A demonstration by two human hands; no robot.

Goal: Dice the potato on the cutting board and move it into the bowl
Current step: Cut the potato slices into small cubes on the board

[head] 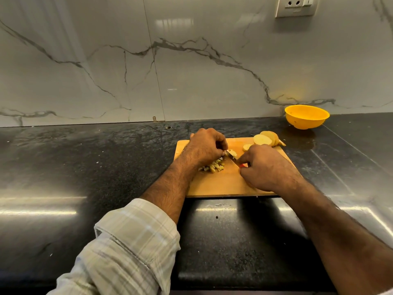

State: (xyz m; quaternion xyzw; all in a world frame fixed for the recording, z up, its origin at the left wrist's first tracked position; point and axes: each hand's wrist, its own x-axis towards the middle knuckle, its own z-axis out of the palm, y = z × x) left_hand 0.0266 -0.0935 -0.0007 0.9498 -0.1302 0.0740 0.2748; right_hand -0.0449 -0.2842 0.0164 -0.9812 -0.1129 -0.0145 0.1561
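1. Black speckled stone countertop (85,177) runs the width of the view, backed by a white marble-veined wall (191,71) with a wall socket (295,6) at the upper right.
2. On the counter lies a wooden cutting board (221,186), its long edge facing the person.
3. A yellow plastic bowl (306,116) stands on the counter beyond the board's far right corner, well apart from it and close to the wall; what it holds cannot be seen from this angle.
4. The left hand (205,146) rests at the board's far left part, fingers curled down onto a small potato piece (232,153), holding it in place against the board.
5. The right hand (269,167) is wrapped round the red handle of a small knife (232,157); only a sliver of red shows under the fingers. The blade points away and to the left, its tip at the piece under the left fingers.
6. A heap of diced potato (212,166) lies on the board just below the left hand, touching the wrist's edge.
7. Sliced potato rounds (265,139) lean in a row at the far right corner of the board, with one more slice (247,147) lying flat beside them, near the right hand's knuckles.
8. A pale checked sleeve (127,245) is rolled up on the left forearm; the right forearm is bare.
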